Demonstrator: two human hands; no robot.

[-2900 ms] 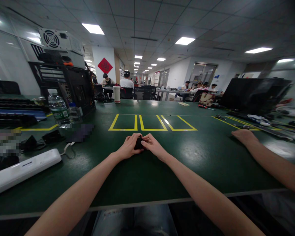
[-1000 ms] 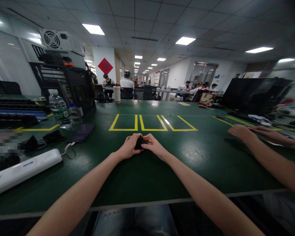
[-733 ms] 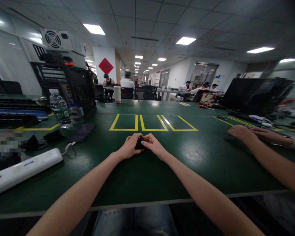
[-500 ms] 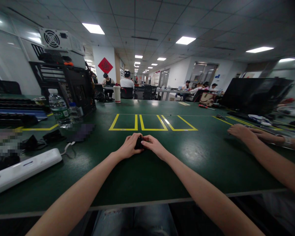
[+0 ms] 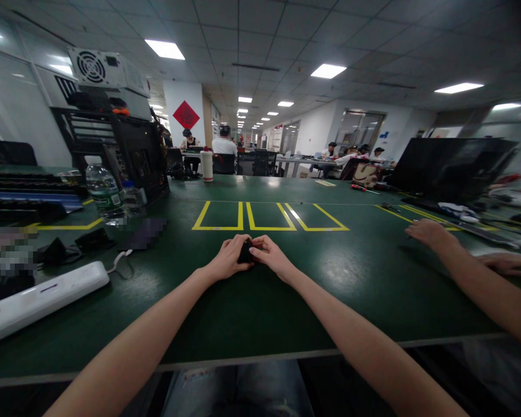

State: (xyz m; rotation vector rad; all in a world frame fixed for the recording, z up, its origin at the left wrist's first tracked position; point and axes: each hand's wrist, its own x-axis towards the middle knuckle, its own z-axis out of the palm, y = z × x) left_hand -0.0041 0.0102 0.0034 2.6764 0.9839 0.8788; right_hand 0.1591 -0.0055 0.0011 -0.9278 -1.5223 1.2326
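Both my hands meet at the middle of the green table (image 5: 252, 301), just in front of three yellow taped boxes (image 5: 269, 217). My left hand (image 5: 227, 259) and my right hand (image 5: 271, 258) are curled around a small black object (image 5: 245, 252), which rests on or just above the table. Most of the object is hidden by my fingers. Both forearms stretch out from the near edge.
A co-worker's arm and hand (image 5: 432, 233) lie on the table at the right, a second hand (image 5: 507, 263) behind it. A white power strip (image 5: 39, 298), water bottle (image 5: 104, 194) and black computer case (image 5: 125, 147) stand at the left. Tools and a dark panel (image 5: 451, 171) sit at the right.
My hands and the black object have stayed in place. The co-worker's second hand has drawn back to the right, away from their other hand.
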